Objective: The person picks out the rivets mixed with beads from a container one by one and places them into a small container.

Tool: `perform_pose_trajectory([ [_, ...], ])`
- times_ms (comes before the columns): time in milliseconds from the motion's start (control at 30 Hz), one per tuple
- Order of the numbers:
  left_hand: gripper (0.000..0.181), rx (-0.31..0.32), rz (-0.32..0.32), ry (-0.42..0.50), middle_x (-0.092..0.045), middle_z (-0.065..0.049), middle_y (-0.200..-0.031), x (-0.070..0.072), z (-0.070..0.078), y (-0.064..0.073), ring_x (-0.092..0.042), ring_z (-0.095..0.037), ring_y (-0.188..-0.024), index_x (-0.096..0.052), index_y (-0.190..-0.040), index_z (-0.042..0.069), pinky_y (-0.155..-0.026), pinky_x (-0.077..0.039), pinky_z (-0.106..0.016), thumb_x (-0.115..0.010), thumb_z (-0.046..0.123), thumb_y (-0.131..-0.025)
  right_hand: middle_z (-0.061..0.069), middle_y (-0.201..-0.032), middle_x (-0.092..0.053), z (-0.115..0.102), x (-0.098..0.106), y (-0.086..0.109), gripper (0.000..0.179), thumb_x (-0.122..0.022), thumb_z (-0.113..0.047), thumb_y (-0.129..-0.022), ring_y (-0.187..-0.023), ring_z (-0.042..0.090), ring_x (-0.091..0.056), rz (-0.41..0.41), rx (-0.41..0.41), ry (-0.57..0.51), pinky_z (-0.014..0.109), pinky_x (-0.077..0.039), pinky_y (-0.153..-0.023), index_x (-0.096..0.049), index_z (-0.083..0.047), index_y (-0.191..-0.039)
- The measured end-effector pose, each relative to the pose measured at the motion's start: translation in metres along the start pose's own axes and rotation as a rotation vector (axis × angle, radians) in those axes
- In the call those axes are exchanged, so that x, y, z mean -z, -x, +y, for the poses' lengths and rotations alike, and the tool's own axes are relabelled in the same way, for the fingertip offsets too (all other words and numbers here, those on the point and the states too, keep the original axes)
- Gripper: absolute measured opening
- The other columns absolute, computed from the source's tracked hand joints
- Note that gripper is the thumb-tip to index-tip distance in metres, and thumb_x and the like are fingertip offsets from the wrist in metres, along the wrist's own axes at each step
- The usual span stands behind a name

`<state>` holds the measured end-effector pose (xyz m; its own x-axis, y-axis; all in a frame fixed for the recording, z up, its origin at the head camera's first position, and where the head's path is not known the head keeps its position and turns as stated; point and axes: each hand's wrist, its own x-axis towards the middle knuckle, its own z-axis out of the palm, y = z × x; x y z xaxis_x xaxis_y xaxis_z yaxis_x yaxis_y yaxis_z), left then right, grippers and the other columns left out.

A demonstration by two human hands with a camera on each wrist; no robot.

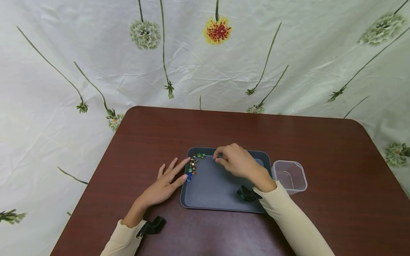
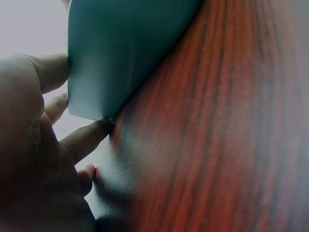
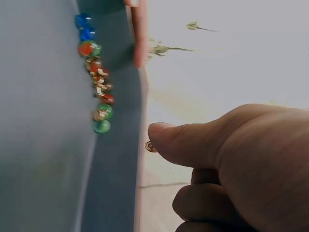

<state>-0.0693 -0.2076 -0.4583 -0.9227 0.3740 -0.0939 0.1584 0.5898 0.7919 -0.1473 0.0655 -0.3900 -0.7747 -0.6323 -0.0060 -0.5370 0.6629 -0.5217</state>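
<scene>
A dark grey tray [image 1: 211, 192] lies on the table. Along its left side and into the far left corner runs a line of small shiny marbles [image 1: 192, 167], blue, green, orange and gold. My left hand [image 1: 162, 187] has its fingers spread and fairly straight, with fingertips at the tray's left rim; the left wrist view shows them against the tray's outer wall [image 2: 120, 53]. Above the tray's far part, my right hand [image 1: 238, 161] pinches a small round amber-gold piece [image 3: 150, 146], mostly covered by the thumb. The other right fingers are curled in.
Just right of the tray stands a clear plastic container [image 1: 304, 183], partly behind the right forearm. Both rest on a dark reddish-brown table [image 1: 336, 177]. A white cloth [image 1: 192, 53] printed with flowers hangs behind the table.
</scene>
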Motion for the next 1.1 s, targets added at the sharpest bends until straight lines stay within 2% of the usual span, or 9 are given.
perform_pose_trajectory([
  [133, 0.059, -0.007, 0.0, 0.001, -0.022, -0.003, -0.167, 0.0, 0.0, 0.0, 0.001, -0.034, -0.156, -0.023, -0.161, 0.03, -0.115, 0.014, -0.065, -0.046, 0.04, -0.107, -0.007, -0.046, -0.034, 0.007, 0.01, 0.01, 0.015, -0.068, -0.016, -0.097, -0.04, 0.007, -0.03, 0.034, -0.009, -0.019, 0.02, -0.02, -0.043, -0.075, -0.007, -0.107],
  [533, 0.059, -0.002, 0.003, -0.001, -0.021, -0.001, -0.167, 0.0, -0.002, 0.0, 0.002, -0.033, -0.157, -0.022, -0.161, 0.032, -0.115, 0.014, -0.065, -0.045, 0.041, -0.107, -0.008, -0.046, -0.028, 0.027, 0.041, 0.05, 0.012, -0.068, -0.014, -0.097, -0.04, 0.007, -0.026, 0.146, -0.062, -0.038, 0.023, -0.03, -0.048, -0.075, -0.009, -0.105],
  [867, 0.059, -0.008, -0.001, -0.002, -0.021, -0.002, -0.167, 0.0, -0.001, 0.0, 0.002, -0.034, -0.156, -0.023, -0.161, 0.03, -0.115, 0.014, -0.065, -0.045, 0.04, -0.107, -0.009, -0.05, -0.026, 0.049, 0.06, 0.085, 0.008, -0.07, -0.011, -0.094, -0.045, 0.005, -0.028, 0.217, -0.135, 0.001, 0.024, -0.036, -0.052, -0.074, -0.01, -0.101],
  [967, 0.06, -0.008, -0.003, 0.0, -0.021, -0.002, -0.167, -0.001, -0.001, 0.0, 0.003, -0.034, -0.156, -0.023, -0.161, 0.028, -0.115, 0.014, -0.065, -0.045, 0.04, -0.107, -0.009, -0.05, -0.026, 0.054, 0.064, 0.095, 0.007, -0.07, -0.01, -0.094, -0.045, 0.005, -0.03, 0.225, -0.149, 0.021, 0.024, -0.035, -0.051, -0.073, -0.01, -0.101],
  [1100, 0.06, -0.008, 0.001, 0.0, -0.021, -0.001, -0.167, -0.001, -0.001, 0.0, 0.002, -0.034, -0.156, -0.023, -0.161, 0.028, -0.115, 0.015, -0.065, -0.045, 0.039, -0.107, -0.01, -0.05, -0.027, 0.062, 0.066, 0.107, 0.007, -0.071, -0.008, -0.093, -0.045, 0.003, -0.025, 0.243, -0.15, 0.037, 0.023, -0.03, -0.048, -0.074, -0.01, -0.099],
])
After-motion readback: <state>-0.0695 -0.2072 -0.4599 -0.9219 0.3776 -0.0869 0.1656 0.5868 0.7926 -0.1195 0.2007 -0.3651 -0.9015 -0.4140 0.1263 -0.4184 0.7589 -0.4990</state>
